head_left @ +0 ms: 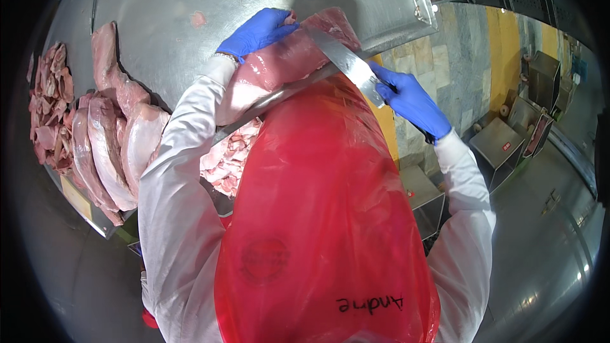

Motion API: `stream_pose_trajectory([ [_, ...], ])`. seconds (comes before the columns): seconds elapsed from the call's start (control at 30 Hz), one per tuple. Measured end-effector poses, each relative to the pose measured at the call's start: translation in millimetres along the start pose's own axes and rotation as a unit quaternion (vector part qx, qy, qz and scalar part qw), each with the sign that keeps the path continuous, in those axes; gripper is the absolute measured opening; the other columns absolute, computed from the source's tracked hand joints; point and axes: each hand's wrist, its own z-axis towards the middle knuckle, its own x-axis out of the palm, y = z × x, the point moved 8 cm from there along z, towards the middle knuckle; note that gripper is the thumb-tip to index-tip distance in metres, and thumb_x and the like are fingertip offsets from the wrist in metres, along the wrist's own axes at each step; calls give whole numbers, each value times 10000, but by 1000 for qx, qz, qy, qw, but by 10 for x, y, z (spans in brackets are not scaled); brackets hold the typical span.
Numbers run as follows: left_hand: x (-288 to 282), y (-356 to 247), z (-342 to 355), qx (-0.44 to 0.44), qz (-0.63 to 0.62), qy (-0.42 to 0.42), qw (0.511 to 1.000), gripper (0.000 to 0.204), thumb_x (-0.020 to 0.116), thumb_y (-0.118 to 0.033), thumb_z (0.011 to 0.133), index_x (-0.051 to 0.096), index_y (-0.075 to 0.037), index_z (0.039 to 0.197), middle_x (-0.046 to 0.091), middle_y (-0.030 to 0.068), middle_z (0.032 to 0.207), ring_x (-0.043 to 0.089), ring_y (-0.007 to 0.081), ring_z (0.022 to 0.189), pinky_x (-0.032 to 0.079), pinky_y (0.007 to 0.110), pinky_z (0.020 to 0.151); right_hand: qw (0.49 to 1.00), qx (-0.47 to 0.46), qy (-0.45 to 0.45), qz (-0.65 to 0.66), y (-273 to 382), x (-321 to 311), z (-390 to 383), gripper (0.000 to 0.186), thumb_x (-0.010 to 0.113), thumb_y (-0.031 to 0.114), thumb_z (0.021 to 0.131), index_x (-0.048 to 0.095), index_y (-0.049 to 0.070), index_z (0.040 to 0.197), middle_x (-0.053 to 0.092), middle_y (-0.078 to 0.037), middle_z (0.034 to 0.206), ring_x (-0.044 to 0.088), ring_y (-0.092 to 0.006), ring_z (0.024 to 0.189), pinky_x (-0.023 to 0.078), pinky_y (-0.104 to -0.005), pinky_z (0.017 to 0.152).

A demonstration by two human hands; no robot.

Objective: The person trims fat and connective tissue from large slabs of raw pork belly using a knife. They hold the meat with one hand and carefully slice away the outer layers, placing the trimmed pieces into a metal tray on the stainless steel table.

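A large slab of raw meat [283, 60] lies along the near edge of the steel table, pale at its near end and darker pink at the far end. My left hand [262, 32], in a blue glove, grips the far side of this slab, its fingers closed on the edge. In my right hand [410, 98], also gloved in blue, is a knife [346, 62] with a wide, shiny blade. The blade reaches leftward over the slab's right part, its tip at the meat. Whether it cuts into the surface I cannot tell.
Long meat pieces [105, 140] and a heap of trimmings [54, 98] lie on the table [165, 0] at left. More trimmings [232, 159] fill a container below the near edge. A red apron [318, 216] covers my front. Metal bins [502, 143] stand on the floor at right.
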Motion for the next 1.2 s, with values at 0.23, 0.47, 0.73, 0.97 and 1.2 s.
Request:
stream_pose_trajectory([
  [0.23,-172,-266,217,108,91,98,985,324,644,-318,935,696,-28,1070,662,235,926,625,427,867,496,457,788,996,-55,65,-18,244,41,676,497,539,176,991,494,73,1475,549,8,732,448,-61,608,416,-247,559],
  [0.47,-256,-170,176,166,25,81,982,283,690,-193,882,714,-65,1133,715,149,952,668,334,878,536,408,814,986,-49,150,-54,234,-133,828,508,518,276,978,527,134,1465,646,-62,801,511,-107,607,444,-278,525],
  [0.73,-270,-796,226,299,231,124,917,165,693,-148,833,691,-110,994,690,97,914,659,354,867,541,435,745,977,-43,197,-71,592,41,1051,496,520,205,1001,491,131,1490,512,-2,722,448,-79,607,398,-262,523],
  [0.97,-392,-926,135,296,209,122,924,158,646,-202,898,716,-122,1015,701,104,969,667,320,891,532,404,780,908,-343,43,-236,497,609,1349,499,524,281,984,528,123,1457,674,-97,912,551,-124,681,506,-317,618],
  [1.2,-1898,-874,-339,219,226,-121,941,237,650,-198,926,711,-33,1084,704,109,1032,684,260,919,538,367,841,985,-101,43,-135,468,103,1086,476,544,174,1002,504,135,1474,695,-119,948,553,-103,732,509,-308,663],
])
